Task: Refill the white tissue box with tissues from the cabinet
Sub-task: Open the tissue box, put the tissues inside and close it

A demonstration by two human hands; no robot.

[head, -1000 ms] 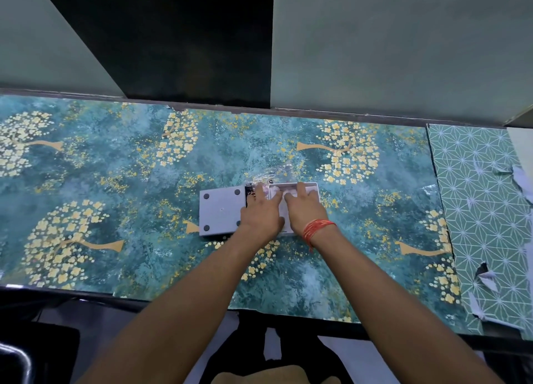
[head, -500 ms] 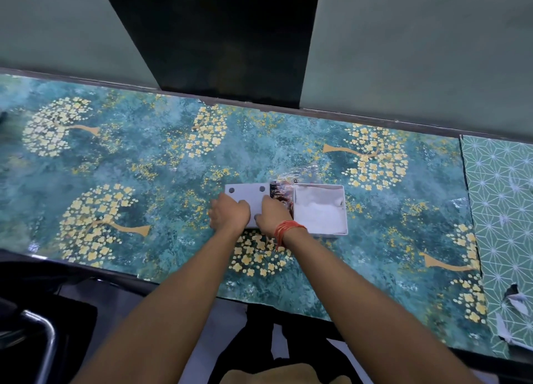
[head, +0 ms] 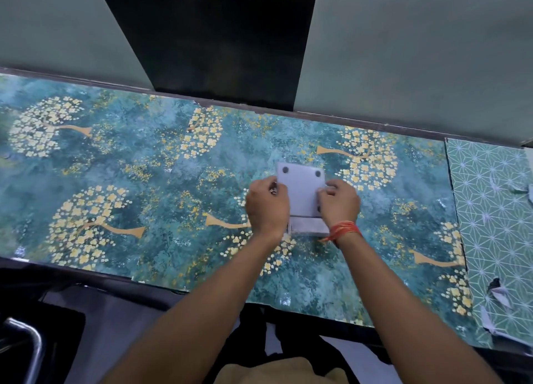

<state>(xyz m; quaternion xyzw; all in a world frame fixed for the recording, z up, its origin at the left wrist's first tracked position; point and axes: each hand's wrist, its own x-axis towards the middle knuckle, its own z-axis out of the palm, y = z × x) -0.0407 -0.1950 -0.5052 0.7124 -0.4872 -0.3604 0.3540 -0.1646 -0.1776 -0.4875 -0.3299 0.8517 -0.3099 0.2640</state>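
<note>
Teal film printed with yellow blossom trees covers the glossy desk point(head: 138, 164), beside a paler geometric sheet at right. White tissue box point(head: 302, 193), a flat square panel with two round dark pads at its far corners, sits mid-desk between both hands. Left hand point(head: 266, 206) curls its fingers onto the box's left edge; right hand point(head: 340, 202), an orange thread point(head: 343, 230) at its wrist, pinches the right edge. Both forearms reach forward from the near side.
</note>
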